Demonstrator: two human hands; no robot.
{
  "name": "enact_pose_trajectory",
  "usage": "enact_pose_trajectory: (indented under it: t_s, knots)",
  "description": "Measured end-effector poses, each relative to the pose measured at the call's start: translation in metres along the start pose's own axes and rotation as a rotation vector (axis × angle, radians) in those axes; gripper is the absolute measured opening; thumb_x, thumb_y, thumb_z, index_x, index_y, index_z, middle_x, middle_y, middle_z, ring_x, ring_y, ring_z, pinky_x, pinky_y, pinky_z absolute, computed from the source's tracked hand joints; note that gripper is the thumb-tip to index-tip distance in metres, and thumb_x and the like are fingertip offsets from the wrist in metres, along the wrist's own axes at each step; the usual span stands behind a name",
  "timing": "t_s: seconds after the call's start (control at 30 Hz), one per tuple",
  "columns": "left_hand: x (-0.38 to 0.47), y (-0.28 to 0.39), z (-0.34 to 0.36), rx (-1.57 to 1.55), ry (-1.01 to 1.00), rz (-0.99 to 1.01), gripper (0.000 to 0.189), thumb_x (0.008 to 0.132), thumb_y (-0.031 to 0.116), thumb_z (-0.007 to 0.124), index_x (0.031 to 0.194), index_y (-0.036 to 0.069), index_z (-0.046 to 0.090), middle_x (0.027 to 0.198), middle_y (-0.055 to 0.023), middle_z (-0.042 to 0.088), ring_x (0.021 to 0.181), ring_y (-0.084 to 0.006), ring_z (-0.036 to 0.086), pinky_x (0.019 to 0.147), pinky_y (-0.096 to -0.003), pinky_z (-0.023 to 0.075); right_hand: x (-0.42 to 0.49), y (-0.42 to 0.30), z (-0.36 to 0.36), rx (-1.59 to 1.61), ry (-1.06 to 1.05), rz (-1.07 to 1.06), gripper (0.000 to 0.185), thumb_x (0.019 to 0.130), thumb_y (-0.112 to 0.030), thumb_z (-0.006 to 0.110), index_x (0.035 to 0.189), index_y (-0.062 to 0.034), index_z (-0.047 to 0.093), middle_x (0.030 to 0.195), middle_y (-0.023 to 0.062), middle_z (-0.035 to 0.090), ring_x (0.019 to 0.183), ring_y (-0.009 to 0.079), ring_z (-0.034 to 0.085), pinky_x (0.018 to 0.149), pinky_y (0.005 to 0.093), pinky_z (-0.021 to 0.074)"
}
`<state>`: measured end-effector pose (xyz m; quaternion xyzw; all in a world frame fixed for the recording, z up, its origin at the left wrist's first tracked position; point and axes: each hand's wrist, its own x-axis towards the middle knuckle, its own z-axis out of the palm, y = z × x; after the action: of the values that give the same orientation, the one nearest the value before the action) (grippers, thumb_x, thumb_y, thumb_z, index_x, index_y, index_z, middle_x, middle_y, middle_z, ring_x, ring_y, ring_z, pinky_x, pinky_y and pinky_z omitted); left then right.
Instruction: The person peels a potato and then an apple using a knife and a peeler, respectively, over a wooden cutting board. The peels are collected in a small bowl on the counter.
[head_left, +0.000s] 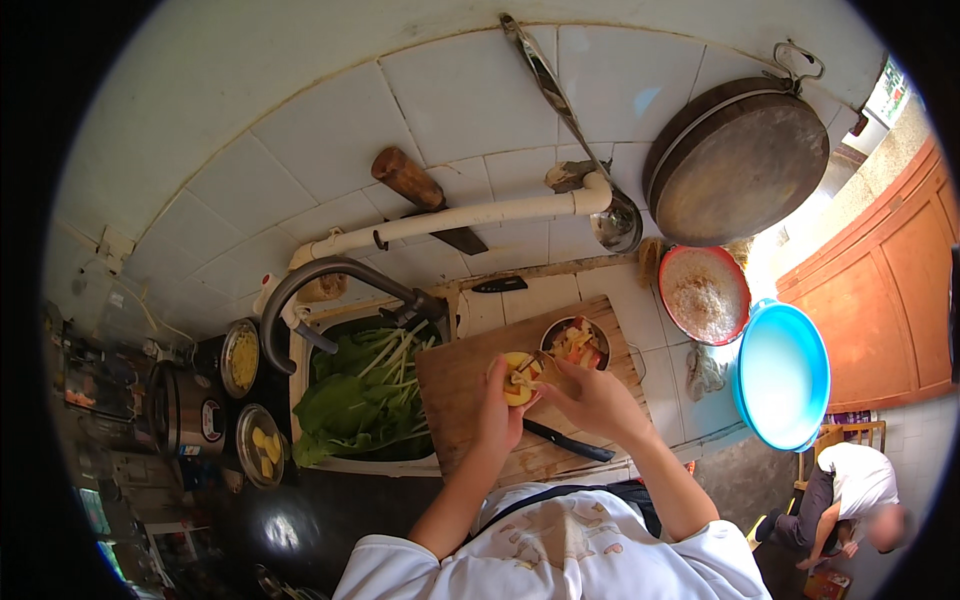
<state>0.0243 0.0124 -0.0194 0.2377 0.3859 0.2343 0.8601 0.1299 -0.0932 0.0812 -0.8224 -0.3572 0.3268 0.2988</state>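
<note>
Over a wooden cutting board (457, 390), my left hand (500, 420) grips a pale yellow cut apple (516, 401) with some red skin on it. My right hand (596, 401) pinches a small metal-ended tool (531, 361) against the apple's cut middle. Its exact kind is partly hidden by the fingers. A pale scrap of fruit (523, 381) shows at the fingertips. A metal bowl (608, 346) on the board, just beyond my right hand, holds red and yellow apple scraps (577, 345). Beneath my wrists lies a black-handled knife (574, 442).
Left of the board, a sink (405, 470) holds leafy greens (352, 397) under a curved faucet (330, 266). Rightward stand a red-rimmed basin (705, 296) and a blue basin (784, 375). A black-bladed knife (500, 285) lies behind the board. A person (855, 480) bends over at far right.
</note>
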Motion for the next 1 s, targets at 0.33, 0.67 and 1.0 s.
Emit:
enact_pose_trajectory:
  t_s: [0.33,0.67,1.0]
  knots:
    - [0.008,-0.003,-0.001,-0.155,-0.022,0.0,0.031,0.085,0.033,0.056,0.104,0.014,0.041,0.103,-0.0027,0.054,0.094,-0.0154,0.055,0.082,-0.0383,0.0418,0.001,0.003,0.018,0.038,0.024,0.088,0.056,0.078,-0.048,0.054,0.114,-0.0053,0.054,0.077,0.0202,0.062,0.08,0.0356,0.06,0.068,0.0411,0.0472]
    - [0.007,-0.01,0.011,-0.233,0.099,0.017,0.029,0.085,0.038,0.054,0.097,0.012,0.052,0.091,0.0003,0.059,0.085,-0.0123,0.058,0.074,-0.0256,0.0442,0.003,0.001,0.027,0.116,-0.014,0.166,0.063,0.079,-0.051,0.049,0.115,0.0017,0.052,0.081,0.0249,0.061,0.081,0.0364,0.06,0.071,0.0413,0.0473]
    - [0.013,-0.012,0.008,-0.292,0.11,0.007,0.032,0.087,0.039,0.05,0.094,0.008,0.053,0.088,-0.0018,0.059,0.082,-0.0141,0.058,0.074,-0.0268,0.0469,0.003,0.001,0.033,0.082,0.001,0.143,0.06,0.08,-0.049,0.048,0.115,0.0,0.052,0.081,0.0243,0.062,0.082,0.0374,0.06,0.072,0.0428,0.0474]
